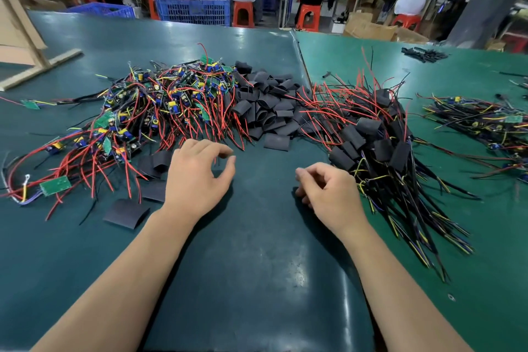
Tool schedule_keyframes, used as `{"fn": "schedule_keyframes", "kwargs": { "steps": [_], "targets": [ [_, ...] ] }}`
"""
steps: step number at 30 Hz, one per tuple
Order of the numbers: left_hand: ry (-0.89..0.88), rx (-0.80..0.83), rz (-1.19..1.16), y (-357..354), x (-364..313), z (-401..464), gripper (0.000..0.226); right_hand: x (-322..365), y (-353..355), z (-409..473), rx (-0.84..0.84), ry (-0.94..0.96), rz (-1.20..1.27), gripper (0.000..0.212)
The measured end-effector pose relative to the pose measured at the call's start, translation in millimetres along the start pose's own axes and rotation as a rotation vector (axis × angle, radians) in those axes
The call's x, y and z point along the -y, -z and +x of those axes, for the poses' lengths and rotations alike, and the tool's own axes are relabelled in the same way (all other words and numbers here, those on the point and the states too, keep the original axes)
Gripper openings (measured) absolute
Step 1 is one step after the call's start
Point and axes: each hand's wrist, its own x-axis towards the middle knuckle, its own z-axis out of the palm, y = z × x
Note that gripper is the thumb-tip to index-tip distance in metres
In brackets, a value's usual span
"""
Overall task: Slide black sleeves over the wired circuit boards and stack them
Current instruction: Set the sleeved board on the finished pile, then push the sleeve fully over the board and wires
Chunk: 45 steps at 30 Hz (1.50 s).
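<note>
Both hands hover empty over the dark green mat (257,251), between picks. Left hand (197,177) has fingers loosely curled, thumb near forefinger, nothing in them; right hand (328,191) is slack w/ fingers half-curled, also holding nothing.

Task stuff: bare wired circuit boards (160,106) lie heaped to the left, loose black sleeves (265,106) piled in the centre, the sleeved stack (374,140) to the right, just beside the right hand. A few flat sleeves (127,213) lie near the left wrist.

Risks, as I judge: red & black leads in the board heap are badly tangled, so pulling one board prob drags neighbours or scatters them over the sleeves. Flattened sleeves may need opening first; a component could snag the edge going in. The sleeved stack's wires fan toward the mat edge, so a careless drop could slide it apart.

Hard to see: right fingertips tuck under the palm, contact w/ the mat unclear. Boards deep in the heap are buried. Another wired bundle (480,123) far right is cut off by the frame; small dark bits (424,54) far back are too blurred to ID
</note>
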Motion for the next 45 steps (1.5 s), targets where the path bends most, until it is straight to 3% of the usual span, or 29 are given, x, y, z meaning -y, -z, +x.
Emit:
{"fn": "schedule_keyframes", "kwargs": {
  "steps": [7, 11, 14, 18, 24, 28, 32, 37, 45],
  "targets": [
    [0.128, -0.11, 0.086, 8.6, 10.3, 6.8, 0.01, 1.0, -3.8, 1.3, -0.043, 0.042, -0.104, 0.024],
    [0.286, 0.024, 0.072, 16.0, 32.9, 39.7, 0.019, 1.8, -3.6, 0.9, -0.073, 0.046, -0.078, 0.026],
    [0.262, 0.168, 0.217, 16.4, 48.5, 68.9, 0.029, 0.9, -4.0, 1.4, -0.062, 0.046, -0.08, 0.025],
    [0.218, 0.301, 0.183, 7.8, 58.6, 85.0, 0.026, -0.4, -3.7, 2.2, -0.072, 0.019, -0.004, 0.024],
    [0.427, 0.398, 0.399, -10.5, 64.5, 99.2, 0.036, 0.5, -4.3, 3.4, -0.073, -0.019, 0.051, 0.024],
    [0.602, 0.332, 0.391, -26.4, 60.2, 110.0, 0.035, 2.2, -4.4, 2.0, -0.082, -0.039, 0.089, 0.024],
    [0.786, 0.276, 0.153, -32.5, 61.2, 117.3, 0.04, 3.0, -3.2, 1.6, -0.083, -0.056, 0.101, 0.024],
    [0.863, 0.229, 0.012, -36.0, 62.3, 116.7, 0.033, 3.6, -2.9, 1.7, -0.07, -0.064, 0.079, 0.024],
    [1.002, -0.039, -0.253, -12.9, 46.2, 110.8, 0.034, 6.0, -2.3, 1.2, -0.072, -0.05, 0.053, 0.024]
  ]
}}
